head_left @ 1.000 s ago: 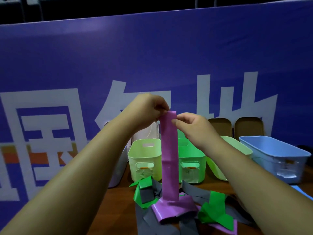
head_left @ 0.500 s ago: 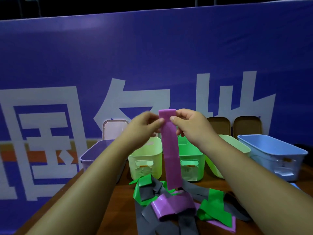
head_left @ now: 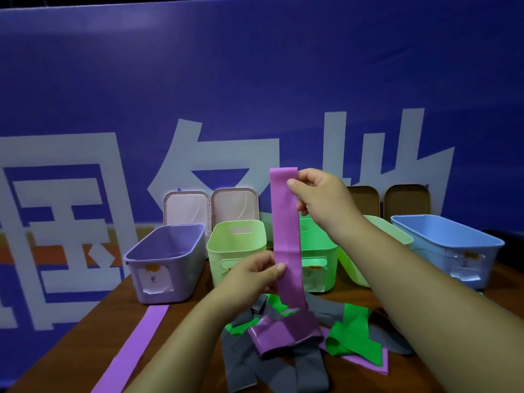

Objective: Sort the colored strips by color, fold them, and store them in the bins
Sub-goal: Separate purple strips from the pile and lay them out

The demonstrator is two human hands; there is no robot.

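purple strip (head_left: 287, 236) held upright | right hand (head_left: 319, 194) pinches top end | left hand (head_left: 255, 275) pinches lower down | tail on strip pile (head_left: 286, 338) on bench (head_left: 181, 316)

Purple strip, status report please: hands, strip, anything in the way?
Right hand pinches top end, left hand pinches midway. Purple strip hangs upright, not yet folded. Lower end lies coiled in the grey and green pile.

The room is dim and looks a bit blue. Just below the left hand (head_left: 252, 272), light shines off the purple strip (head_left: 286, 222). Far above it, the picture goes dark.
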